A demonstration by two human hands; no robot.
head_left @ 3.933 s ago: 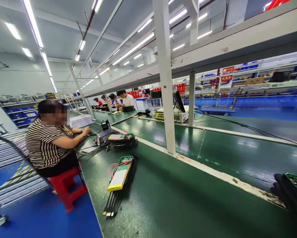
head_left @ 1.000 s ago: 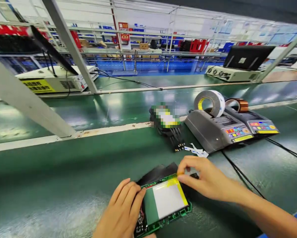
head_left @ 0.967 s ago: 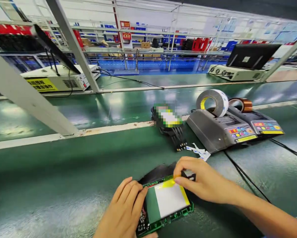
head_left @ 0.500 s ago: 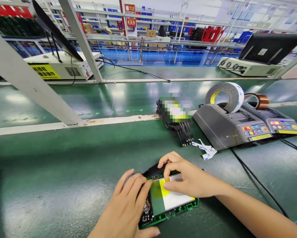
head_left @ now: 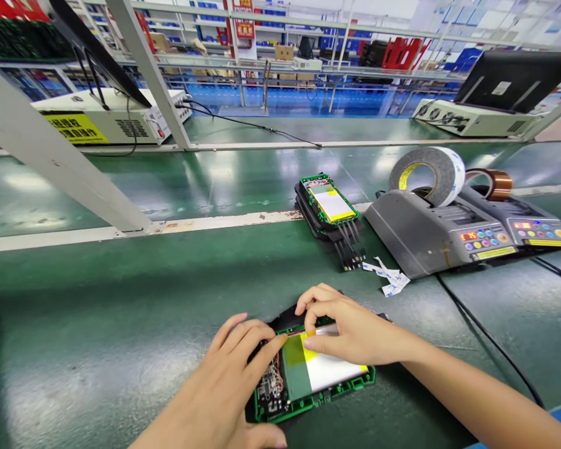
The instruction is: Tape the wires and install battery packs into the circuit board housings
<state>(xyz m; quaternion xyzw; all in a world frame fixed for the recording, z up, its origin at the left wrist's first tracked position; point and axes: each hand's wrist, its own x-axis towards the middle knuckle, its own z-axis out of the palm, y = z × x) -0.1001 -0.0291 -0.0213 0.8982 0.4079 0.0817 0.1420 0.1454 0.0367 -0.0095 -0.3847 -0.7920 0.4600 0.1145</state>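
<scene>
A green-framed device [head_left: 324,396] lies on the green table in front of me, with a silver-white battery [head_left: 339,372], a dark green patch and a circuit board [head_left: 271,380] at its left end. My left hand [head_left: 238,368] rests over the left end, fingers apart, its index fingertip touching the upper edge near the patch. My right hand [head_left: 350,324] is at the battery's upper edge, thumb and index finger pinched on a small piece of amber tape [head_left: 311,333] beside the yellow strip. A black part shows behind the device, partly hidden by my hands.
A stack of similar devices [head_left: 331,202] with dangling cables stands beyond my hands. Right of it are white tape scraps [head_left: 390,279] and two tape dispensers [head_left: 437,234] with rolls. A slanted post [head_left: 69,153] crosses the left side; cables trail at right.
My left hand has slid slightly left and down, uncovering more of the circuit board. My right hand stays pinched at the tape, moved slightly left. The view has shifted a little.
</scene>
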